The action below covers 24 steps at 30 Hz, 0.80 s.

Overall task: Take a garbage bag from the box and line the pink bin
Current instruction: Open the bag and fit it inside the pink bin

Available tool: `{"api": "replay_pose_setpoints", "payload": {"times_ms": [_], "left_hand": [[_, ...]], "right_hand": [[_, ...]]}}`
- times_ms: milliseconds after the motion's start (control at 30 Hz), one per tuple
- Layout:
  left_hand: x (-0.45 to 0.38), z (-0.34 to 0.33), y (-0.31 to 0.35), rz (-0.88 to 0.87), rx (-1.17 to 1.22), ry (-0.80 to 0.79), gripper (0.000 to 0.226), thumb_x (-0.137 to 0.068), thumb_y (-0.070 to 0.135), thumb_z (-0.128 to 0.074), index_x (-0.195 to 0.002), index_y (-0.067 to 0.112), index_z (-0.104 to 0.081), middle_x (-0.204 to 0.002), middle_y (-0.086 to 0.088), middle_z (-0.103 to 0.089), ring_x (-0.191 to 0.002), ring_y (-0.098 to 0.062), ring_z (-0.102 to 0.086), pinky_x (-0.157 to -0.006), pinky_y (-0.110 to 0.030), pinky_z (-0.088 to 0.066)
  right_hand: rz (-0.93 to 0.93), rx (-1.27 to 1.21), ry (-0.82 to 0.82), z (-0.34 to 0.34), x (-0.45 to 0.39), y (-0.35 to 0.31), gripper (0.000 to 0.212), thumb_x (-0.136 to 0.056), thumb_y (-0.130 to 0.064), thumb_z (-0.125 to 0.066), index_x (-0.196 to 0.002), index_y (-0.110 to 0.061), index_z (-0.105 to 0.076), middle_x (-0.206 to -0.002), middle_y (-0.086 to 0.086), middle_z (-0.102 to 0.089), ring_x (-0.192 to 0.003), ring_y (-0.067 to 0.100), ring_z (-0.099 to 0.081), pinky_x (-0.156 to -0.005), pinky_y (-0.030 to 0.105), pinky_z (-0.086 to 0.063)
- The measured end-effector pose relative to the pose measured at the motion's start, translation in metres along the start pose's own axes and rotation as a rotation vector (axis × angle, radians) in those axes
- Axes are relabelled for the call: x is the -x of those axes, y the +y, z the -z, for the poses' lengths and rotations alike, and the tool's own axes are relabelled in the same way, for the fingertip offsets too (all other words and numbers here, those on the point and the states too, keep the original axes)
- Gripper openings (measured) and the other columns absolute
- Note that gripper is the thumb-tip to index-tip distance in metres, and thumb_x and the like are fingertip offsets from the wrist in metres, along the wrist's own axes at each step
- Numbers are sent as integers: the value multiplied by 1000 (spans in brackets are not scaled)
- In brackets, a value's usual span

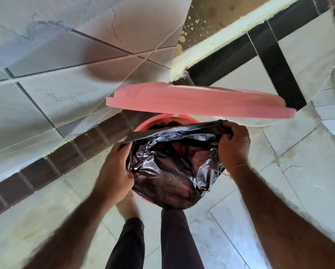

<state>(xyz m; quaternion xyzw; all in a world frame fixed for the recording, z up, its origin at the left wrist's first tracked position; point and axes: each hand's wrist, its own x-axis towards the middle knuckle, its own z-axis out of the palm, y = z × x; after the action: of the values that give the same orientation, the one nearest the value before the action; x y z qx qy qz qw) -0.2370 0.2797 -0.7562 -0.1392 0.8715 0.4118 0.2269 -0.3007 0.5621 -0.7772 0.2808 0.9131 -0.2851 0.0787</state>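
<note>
- Garbage bag (174, 169) is sitting in the mouth of the pink bin (162, 118), black, glossy and heavily crinkled, its thin film bulging up over the near rim and hiding most of the bin.
- The bag's far edge is stretching in a taut straight fold across the opening, leaving only a curved strip of the bin's far rim showing.
- The left hand (114, 171) is gripping the bag's left edge, fingers curled closed on the plastic at the rim.
- The right hand (233, 144) is holding the bag's upper right corner, fingers bunched tight on a gathered wad of film; a thin thread is circling that wrist.
- The pink lid (199, 102) is standing open above the far rim, a smooth round disc seen edge-on, leaving a narrow gap over the bag's far edge.
- The bin is standing on the pale tiled floor (279, 191) near the wall (46, 55), where a dark brown tile skirting is running along the base; open floor is lying to the right and toward the person.
- The person's dark trouser legs (174, 239) are showing below the bin, the near bulge of the bag overlapping them.
- Motion blur is softening the forearms and the lid.
</note>
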Motion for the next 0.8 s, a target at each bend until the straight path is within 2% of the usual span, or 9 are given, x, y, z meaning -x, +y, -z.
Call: {"api": "replay_pose_setpoints", "payload": {"times_ms": [100, 200, 267, 400, 500, 567, 600, 667, 800], "left_hand": [[0, 7, 2, 164, 137, 14, 71, -72, -9, -59, -135, 24, -55, -130, 7, -56, -119, -9, -53, -99, -20, -39], [-15, 18, 12, 324, 359, 159, 13, -84, 18, -69, -95, 24, -73, -93, 6, -70, -82, 3, -64, -81, -27, -49], [-25, 20, 17, 333, 382, 263, 15, -86, 19, -67, -73, 24, -70, -73, 2, -69, -58, 4, -58, -68, -24, -45], [-34, 22, 19, 221, 181, 179, 35, -87, -4, -55, -108, 16, -74, -107, -12, -73, -73, -10, -66, -67, -21, -50], [-33, 24, 19, 99, 48, 61, 57, -86, -11, -42, -126, 22, -65, -120, -5, -66, -49, 2, -56, -44, -13, -43], [-38, 27, 20, 23, -2, 66, 62, -83, -13, -39, -129, 21, -62, -125, -3, -63, -77, -4, -65, -66, -11, -49], [-42, 28, 20, -2, -17, 78, 63, -82, -14, -38, -129, 20, -62, -129, -2, -61, -93, -10, -64, -76, -6, -44], [-50, 29, 19, -3, -33, 84, 64, -81, -12, -38, -130, 22, -61, -133, 3, -58, -99, -12, -61, -76, -3, -40], [-65, 22, 20, 2, -65, 100, 64, -82, -10, -39, -133, 24, -58, -140, 6, -54, -125, -13, -51, -93, -8, -30]], "right_hand": [[-15, 26, -105, 11, 1, -5, 29, -79, -5, -55, -99, -14, -73, -98, 6, -69, -92, 18, -61, -84, 19, -43], [-12, 25, -192, 17, -3, -7, 10, -81, -25, -67, -83, -18, -75, -76, -2, -69, -76, 17, -64, -75, 26, -50], [12, 46, -215, 19, -4, -8, 17, -85, -32, -66, -80, -17, -74, -73, 0, -68, -75, 20, -64, -71, 25, -46], [33, 115, -177, 18, -7, -5, 24, -87, -11, -56, -101, -15, -74, -101, 10, -74, -98, 28, -66, -86, 27, -48], [83, 155, -200, 20, -7, -1, 38, -85, -5, -52, -118, -15, -69, -120, 11, -69, -113, 28, -61, -100, 28, -42], [150, 183, -192, 21, -10, 0, 42, -86, -3, -51, -123, -15, -65, -125, 11, -65, -117, 28, -57, -100, 23, -38], [177, 195, -185, 20, -11, 1, 42, -86, -4, -51, -125, -15, -64, -126, 12, -64, -117, 29, -57, -100, 24, -39], [201, 208, -188, 17, -16, 2, 45, -88, -6, -52, -131, -15, -59, -125, 14, -62, -117, 31, -56, -101, 30, -40], [252, 285, -209, 9, -23, 3, 51, -91, -7, -49, -141, -18, -48, -128, 15, -56, -117, 35, -53, -99, 38, -42]]}}
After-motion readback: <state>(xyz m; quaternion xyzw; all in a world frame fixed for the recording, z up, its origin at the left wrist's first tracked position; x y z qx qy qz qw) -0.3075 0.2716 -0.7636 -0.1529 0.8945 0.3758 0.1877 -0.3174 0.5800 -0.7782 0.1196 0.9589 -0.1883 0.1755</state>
